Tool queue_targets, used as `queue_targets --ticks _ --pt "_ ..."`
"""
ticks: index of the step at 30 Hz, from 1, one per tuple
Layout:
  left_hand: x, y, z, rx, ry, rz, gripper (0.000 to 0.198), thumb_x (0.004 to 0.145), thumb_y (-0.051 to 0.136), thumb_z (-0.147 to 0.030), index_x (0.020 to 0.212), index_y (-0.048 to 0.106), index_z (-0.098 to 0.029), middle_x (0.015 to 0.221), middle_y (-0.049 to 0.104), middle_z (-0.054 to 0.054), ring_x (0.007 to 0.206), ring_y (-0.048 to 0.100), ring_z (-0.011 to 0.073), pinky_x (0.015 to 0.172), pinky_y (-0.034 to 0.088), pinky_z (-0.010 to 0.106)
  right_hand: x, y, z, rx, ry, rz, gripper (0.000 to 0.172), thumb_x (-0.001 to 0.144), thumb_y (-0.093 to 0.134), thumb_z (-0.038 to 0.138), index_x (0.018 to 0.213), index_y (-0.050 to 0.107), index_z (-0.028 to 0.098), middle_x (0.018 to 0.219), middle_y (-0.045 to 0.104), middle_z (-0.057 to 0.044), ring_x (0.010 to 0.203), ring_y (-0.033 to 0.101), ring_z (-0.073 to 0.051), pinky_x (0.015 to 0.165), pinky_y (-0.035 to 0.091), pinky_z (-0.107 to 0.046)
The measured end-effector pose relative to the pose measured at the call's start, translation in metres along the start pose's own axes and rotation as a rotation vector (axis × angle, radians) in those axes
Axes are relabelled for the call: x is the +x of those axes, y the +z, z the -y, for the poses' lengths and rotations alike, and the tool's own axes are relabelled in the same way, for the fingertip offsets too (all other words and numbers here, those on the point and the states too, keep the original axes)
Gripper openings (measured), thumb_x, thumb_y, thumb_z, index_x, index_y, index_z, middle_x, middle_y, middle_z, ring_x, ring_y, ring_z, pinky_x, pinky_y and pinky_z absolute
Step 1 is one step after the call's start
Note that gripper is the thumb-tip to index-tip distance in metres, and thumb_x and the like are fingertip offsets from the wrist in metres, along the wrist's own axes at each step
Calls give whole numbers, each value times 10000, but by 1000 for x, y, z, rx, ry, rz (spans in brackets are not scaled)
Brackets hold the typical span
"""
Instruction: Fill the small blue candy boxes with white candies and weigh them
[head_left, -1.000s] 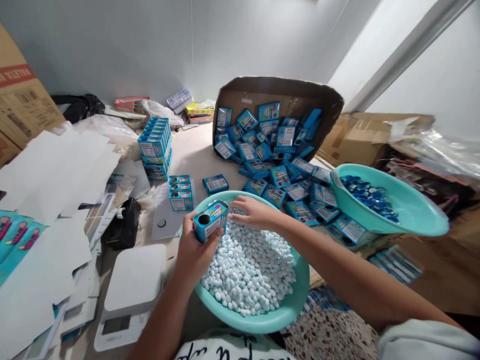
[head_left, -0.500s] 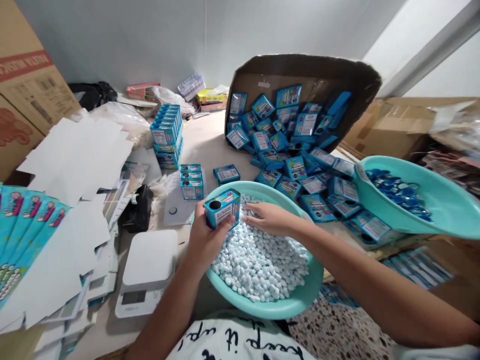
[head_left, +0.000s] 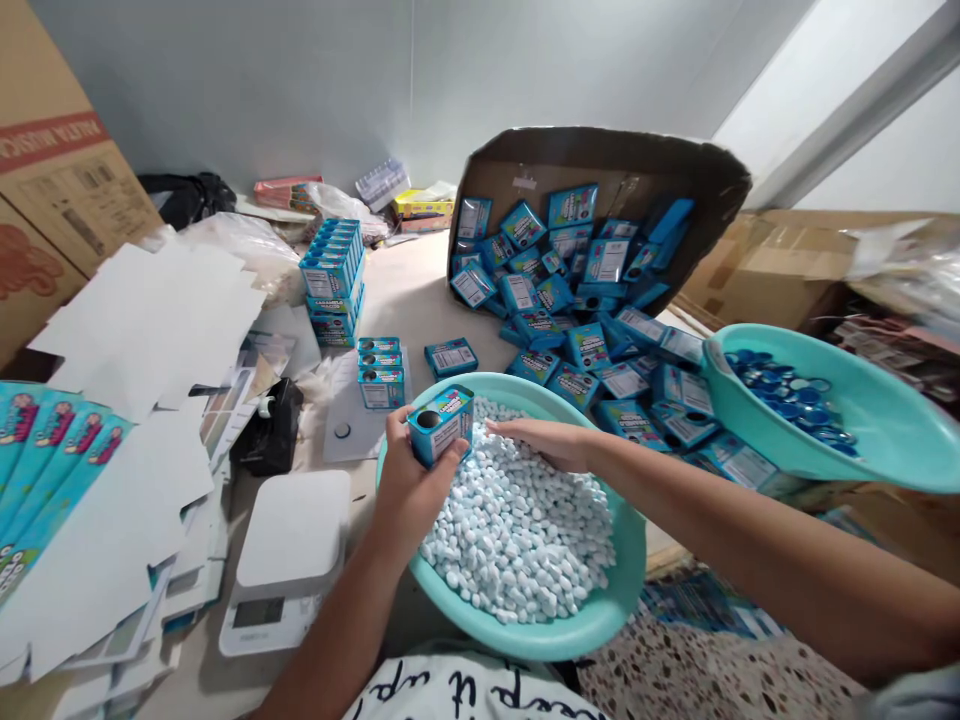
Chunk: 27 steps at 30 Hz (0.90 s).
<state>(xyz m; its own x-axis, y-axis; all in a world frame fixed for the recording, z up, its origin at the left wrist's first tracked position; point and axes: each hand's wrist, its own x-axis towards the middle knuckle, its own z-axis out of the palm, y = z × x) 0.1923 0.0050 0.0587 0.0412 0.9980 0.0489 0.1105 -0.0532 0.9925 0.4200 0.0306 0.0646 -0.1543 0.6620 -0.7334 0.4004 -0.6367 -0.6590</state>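
Observation:
My left hand (head_left: 420,490) is closed around a small blue tin (head_left: 442,428), printed with bright lettering. The tin is tilted, and a dark round opening shows on its top. It is held over the left rim of a turquoise basin (head_left: 630,570). Small pale blue-white candies (head_left: 517,540) are heaped inside this basin. Just right of the tin, my right hand (head_left: 551,442) dips into the heap, thumb stretched out toward the tin. The other fingers are partly sunk among the candies, so what lies under them is hidden.
A tipped cardboard box (head_left: 600,150) spills many blue tins (head_left: 589,345) behind the basin. Another turquoise basin (head_left: 885,400) at right holds round blue lids (head_left: 795,400). On the left are a white scale (head_left: 296,530), stacked tins (head_left: 334,275), a black tape dispenser (head_left: 274,425) and white card sheets (head_left: 150,330).
My right hand has sunk deeper into the candies, with its fingers now more covered. The left hand still holds the tin in nearly the same place. The view has shifted slightly.

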Motion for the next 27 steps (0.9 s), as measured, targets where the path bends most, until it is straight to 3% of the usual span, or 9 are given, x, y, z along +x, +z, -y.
queue_targets --ticks 5,11,15,18,27 --pt "-2 6 1 23 84 98 493 849 725 -376 1232 450 -232 1158 669 71 1064 686 236 930 516 357 0 2 2 255 117 77 402 855 657 635 935 718 247 998 800 -68 1002 749 -262 872 622 -386" --pt "-4 6 -1 28 44 91 526 827 753 -360 1241 452 -239 1080 709 47 951 715 228 873 542 349 5 14 -7 399 95 108 479 894 529 685 836 692 239 874 795 -94 882 767 -271 780 628 -382" --pt "-4 3 -8 133 78 158 563 802 760 -285 1318 536 -255 1325 679 91 1218 653 289 1040 500 419 5 21 -10 453 113 52 445 864 547 662 786 683 246 708 757 -86 736 753 -278 675 628 -385" --pt "-2 3 -10 155 85 223 511 810 736 -241 1307 615 -253 1339 691 87 1284 620 307 1101 470 446 8 25 -11 467 123 18 404 820 577 619 817 709 237 673 743 -89 681 735 -295 666 622 -424" --pt "1 3 -4 86 132 291 504 813 714 -203 1308 635 -252 1311 712 55 1251 642 279 1105 473 415 37 42 -12 495 -135 -100 454 805 474 568 965 745 241 709 745 -65 842 725 -346 845 599 -485"
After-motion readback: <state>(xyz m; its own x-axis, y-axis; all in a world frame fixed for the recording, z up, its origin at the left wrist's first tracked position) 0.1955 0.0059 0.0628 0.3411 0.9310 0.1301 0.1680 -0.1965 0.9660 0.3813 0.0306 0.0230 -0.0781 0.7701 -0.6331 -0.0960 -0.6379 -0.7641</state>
